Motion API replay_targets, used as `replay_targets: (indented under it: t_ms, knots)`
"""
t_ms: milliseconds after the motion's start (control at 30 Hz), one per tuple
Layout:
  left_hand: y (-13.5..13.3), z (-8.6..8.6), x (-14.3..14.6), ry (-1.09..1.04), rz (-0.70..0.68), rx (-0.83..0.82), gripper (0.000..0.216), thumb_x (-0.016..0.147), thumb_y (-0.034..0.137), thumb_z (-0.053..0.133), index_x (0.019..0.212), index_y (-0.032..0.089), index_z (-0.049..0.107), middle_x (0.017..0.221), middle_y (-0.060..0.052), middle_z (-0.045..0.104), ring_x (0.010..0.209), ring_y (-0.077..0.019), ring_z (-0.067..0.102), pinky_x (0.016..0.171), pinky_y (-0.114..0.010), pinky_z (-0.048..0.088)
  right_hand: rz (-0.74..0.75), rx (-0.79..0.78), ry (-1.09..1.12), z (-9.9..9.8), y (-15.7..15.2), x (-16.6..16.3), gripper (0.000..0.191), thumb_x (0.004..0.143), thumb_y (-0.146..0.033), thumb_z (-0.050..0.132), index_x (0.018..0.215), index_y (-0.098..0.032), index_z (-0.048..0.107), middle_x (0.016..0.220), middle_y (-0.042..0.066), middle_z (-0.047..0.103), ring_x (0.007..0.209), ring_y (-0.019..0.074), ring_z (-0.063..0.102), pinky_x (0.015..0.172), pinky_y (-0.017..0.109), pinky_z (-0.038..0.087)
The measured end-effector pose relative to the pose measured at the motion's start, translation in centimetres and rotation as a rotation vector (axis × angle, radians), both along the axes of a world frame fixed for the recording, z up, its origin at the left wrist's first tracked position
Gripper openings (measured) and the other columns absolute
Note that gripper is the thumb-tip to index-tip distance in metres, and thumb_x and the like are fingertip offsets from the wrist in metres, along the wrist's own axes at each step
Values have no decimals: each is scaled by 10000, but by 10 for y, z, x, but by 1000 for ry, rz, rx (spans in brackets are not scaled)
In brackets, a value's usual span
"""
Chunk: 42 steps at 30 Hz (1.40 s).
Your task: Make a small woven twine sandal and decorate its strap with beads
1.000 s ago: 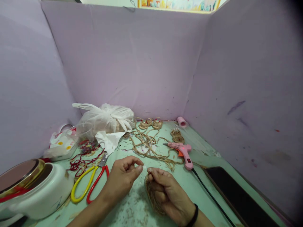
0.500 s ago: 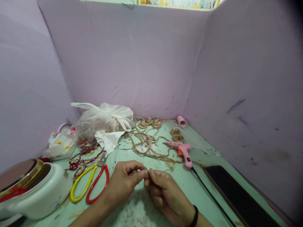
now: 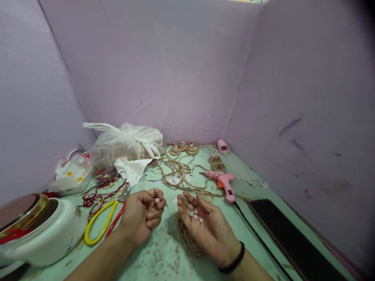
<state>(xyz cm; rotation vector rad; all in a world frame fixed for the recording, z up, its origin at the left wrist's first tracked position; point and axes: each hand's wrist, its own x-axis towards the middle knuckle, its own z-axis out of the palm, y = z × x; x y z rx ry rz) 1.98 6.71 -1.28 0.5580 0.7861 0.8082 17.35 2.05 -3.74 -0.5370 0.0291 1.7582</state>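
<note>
My right hand (image 3: 205,224) lies palm up and open above the green table, with several small white beads (image 3: 195,214) resting on its fingers. Under it a coiled jute piece (image 3: 187,240) lies on the table. My left hand (image 3: 143,218) is curled, pinching one white bead (image 3: 157,200) at its fingertips. The two hands are a little apart. A black band circles my right wrist.
Yellow and red scissors (image 3: 102,222) lie left of my left hand. Loose jute twine (image 3: 181,175), a pink glue gun (image 3: 224,183) with black cord, a white plastic bag (image 3: 129,142), red cord (image 3: 96,195), a white pot (image 3: 43,230) and a black slab (image 3: 293,234) surround the hands. Purple walls enclose the table (image 3: 164,261).
The hands were pinched together fingertip to fingertip. They have drawn apart; my right hand has turned palm up and opened, showing white beads, and my left holds one bead.
</note>
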Motion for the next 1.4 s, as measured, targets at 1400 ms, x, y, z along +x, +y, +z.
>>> replay_targets:
  t_ms: [1400]
  knots:
    - [10,7,-6,912,225,637,191,652,297,566,519,166,527,387,87,322,378,-65,266,390,-185,211,132,160,59,-6,-5,-5,261,800,-265,552,949,-54,590,1006,181,648,971,244,608,857,344,455]
